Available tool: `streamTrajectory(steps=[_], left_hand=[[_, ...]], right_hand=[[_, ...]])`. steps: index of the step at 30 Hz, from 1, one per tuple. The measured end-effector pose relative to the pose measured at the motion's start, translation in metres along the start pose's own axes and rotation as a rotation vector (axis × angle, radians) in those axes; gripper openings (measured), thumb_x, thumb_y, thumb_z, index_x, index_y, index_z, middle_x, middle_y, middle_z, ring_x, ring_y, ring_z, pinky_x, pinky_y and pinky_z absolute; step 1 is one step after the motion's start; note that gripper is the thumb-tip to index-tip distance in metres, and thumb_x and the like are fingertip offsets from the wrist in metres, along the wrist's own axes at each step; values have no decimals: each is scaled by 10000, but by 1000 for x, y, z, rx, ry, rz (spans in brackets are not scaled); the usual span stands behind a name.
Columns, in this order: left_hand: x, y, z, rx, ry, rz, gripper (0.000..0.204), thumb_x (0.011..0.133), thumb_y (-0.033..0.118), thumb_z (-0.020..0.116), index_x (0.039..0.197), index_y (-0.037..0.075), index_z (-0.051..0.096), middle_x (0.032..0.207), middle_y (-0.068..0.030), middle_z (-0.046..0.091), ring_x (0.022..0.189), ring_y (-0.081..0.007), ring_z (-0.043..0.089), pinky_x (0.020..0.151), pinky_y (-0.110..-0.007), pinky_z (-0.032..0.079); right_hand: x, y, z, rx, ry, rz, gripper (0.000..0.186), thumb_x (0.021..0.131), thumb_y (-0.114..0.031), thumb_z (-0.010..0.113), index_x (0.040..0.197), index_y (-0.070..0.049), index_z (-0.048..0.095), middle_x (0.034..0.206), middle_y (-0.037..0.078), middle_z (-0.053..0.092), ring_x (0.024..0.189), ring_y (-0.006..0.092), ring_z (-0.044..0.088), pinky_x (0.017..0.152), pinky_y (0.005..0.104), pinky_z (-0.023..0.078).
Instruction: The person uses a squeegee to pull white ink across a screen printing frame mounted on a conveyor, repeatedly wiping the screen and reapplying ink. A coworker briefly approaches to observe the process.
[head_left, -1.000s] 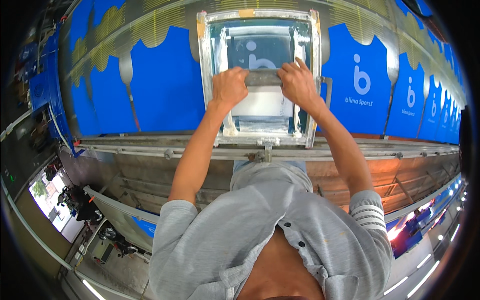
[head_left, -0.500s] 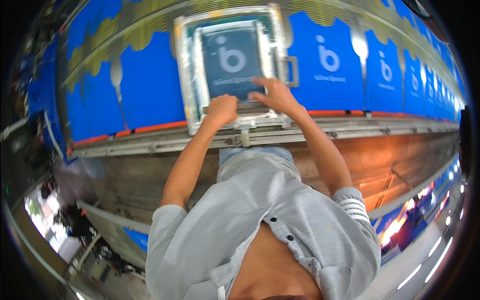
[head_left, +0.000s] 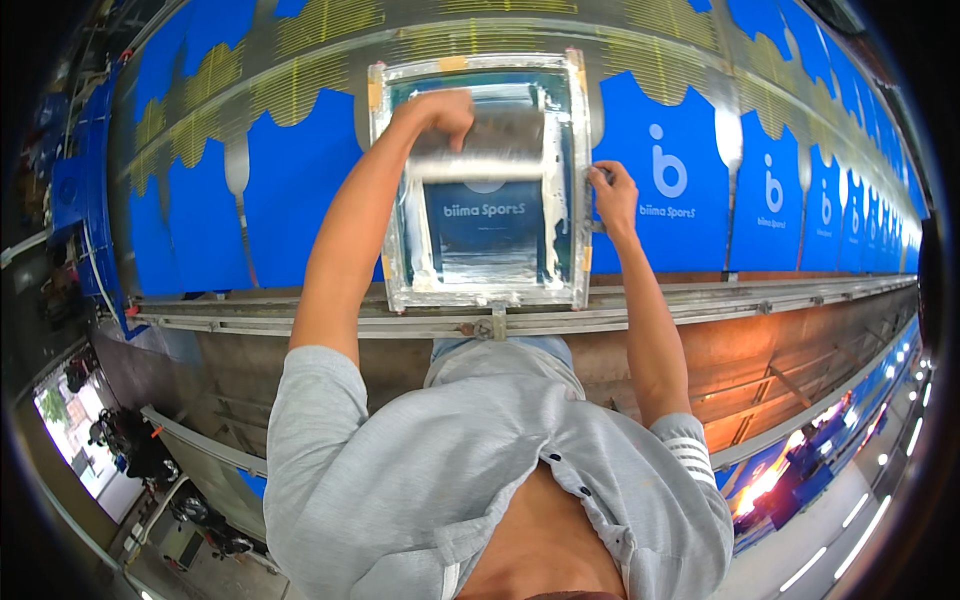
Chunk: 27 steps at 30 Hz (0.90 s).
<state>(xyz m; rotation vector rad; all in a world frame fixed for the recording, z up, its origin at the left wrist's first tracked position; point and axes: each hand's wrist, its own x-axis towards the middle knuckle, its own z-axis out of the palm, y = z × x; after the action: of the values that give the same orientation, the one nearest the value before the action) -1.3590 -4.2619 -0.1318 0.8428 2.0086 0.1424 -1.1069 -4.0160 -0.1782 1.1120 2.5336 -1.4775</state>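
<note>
A screen-printing frame point(head_left: 578, 240) with a pale, ink-smeared rim lies over the blue printed fabric in front of me. Inside it, a broad squeegee point(head_left: 512, 135) sits crosswise over the far half of the mesh, blurred by motion, with a band of white ink along its near edge. My left hand point(head_left: 440, 112) is closed on the squeegee's left part. At the frame's right side, my right hand point(head_left: 613, 192) is closed around the frame's metal handle point(head_left: 597, 222), mostly covered by the fingers. A white logo shows through the mesh between squeegee and near rim.
Blue fabric pieces point(head_left: 665, 225) with white logos run along the long table to the right, and plain blue ones point(head_left: 300, 190) lie left. A metal rail point(head_left: 400, 325) borders the table's near edge. Behind me, another table edge point(head_left: 215, 435) runs parallel.
My left hand and the squeegee have moved from the frame's near end to its far half. My right hand has left the near end and closed on the side handle.
</note>
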Motion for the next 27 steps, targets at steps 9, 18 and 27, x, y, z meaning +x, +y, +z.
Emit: streamTrajectory(steps=[9, 18, 27], left_hand=[[-33, 35, 75, 42, 806, -70, 352, 728, 72, 601, 1018, 160, 780, 990, -129, 738, 930, -342, 698, 807, -469, 555], [-160, 113, 301, -35, 1183, 32, 436, 689, -78, 595, 1101, 20, 703, 1165, -133, 687, 1118, -301, 644, 913, -425, 529], [-236, -30, 277, -66, 1017, 19, 382, 677, -25, 628, 1036, 52, 735, 1035, -134, 740, 972, -317, 697, 843, -439, 544]], right_hand=[[6, 6, -4, -11, 33, -10, 362, 868, -289, 711, 1118, -26, 712, 988, 196, 730, 918, 307, 699, 836, 385, 524], [12, -5, 10, -48, 214, -247, 319, 873, -298, 699, 1013, -15, 746, 954, 185, 739, 894, 298, 710, 839, 377, 527], [-52, -68, 142, 225, 186, -196, 199, 894, -174, 634, 943, -25, 756, 879, 105, 730, 791, 180, 667, 747, 330, 525]])
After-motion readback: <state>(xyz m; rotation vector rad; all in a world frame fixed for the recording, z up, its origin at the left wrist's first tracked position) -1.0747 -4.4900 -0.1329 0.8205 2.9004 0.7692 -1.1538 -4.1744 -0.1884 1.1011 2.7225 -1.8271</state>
